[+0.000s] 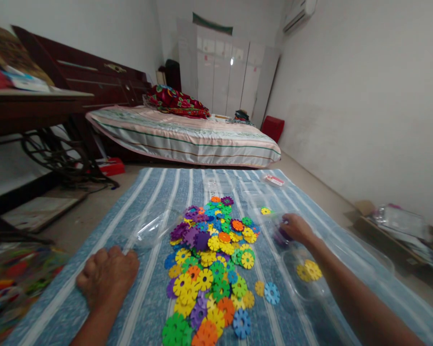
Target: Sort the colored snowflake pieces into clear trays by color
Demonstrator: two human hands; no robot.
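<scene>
A long heap of colourful plastic interlocking discs (216,259) with notched edges lies down the middle of the striped cloth. My left hand (110,274) rests on the cloth left of the heap, its fingers curled under and apart from the discs. Right of the heap, my right hand (298,228) has its fingers closed at a purple disc (284,234), over a clear plastic container; the fingertips are partly blurred. Nearer me, another clear container (290,283) holds yellow discs (309,270) beneath my right forearm. Beyond my right hand lies a yellow disc (265,211).
A clear plastic container (155,228) stands left of the heap, and a label (274,180) lies at the far right. Past the blue striped cloth (130,206) is a bed (187,139). A box of odds and ends (400,235) is on the right floor.
</scene>
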